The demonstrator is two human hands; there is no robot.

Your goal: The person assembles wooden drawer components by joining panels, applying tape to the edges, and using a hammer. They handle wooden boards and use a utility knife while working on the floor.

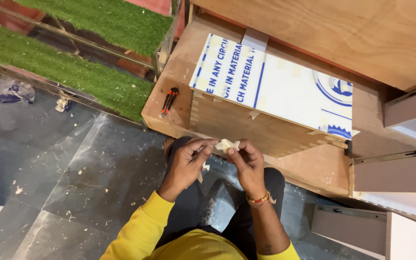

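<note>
From the head camera, both hands meet over the person's lap, fingers pinched together on a crumpled wad of pale masking tape. The left hand is curled nearly closed, thumb and forefinger gripping the wad's left end, with what looks like a loose scrap of tape hanging beneath its palm. The right hand, a red-and-gold bracelet at its wrist, is likewise closed, nipping the wad's right end. Just beyond the fingertips stands a wooden drawer box topped by a white panel with blue print, resting on a plywood board. Beyond the left hand an orange-and-black utility knife lies on that board.
</note>
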